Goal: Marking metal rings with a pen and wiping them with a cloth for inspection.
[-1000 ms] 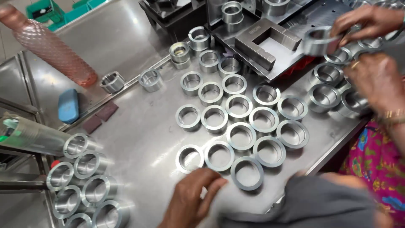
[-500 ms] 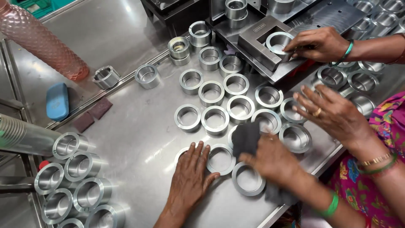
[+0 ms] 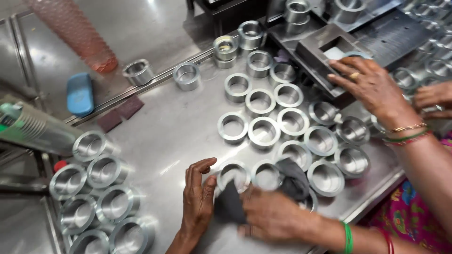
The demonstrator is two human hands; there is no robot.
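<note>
My left hand point(image 3: 197, 197) rests on the steel table point(image 3: 174, 127), its fingers curled against a short metal ring point(image 3: 234, 173) and the edge of a dark grey cloth point(image 3: 229, 207). My right hand point(image 3: 273, 216), blurred by motion and wearing a green bangle, grips that cloth and presses it over the front row of rings. A second ring point(image 3: 266, 175) lies partly under the cloth. Several more identical shiny rings point(image 3: 263, 132) stand in rows just beyond my hands.
Another person's hand point(image 3: 372, 84) reaches onto a square metal fixture point(image 3: 325, 47) at the back right. Larger rings point(image 3: 101, 202) are piled at the lower left. A pink bottle point(image 3: 75, 33) and a blue block point(image 3: 79, 93) sit at the back left.
My right hand has dragged the cloth left and down towards my left hand. My left hand's fingers have curled in. The other person's hand has moved onto the square fixture.
</note>
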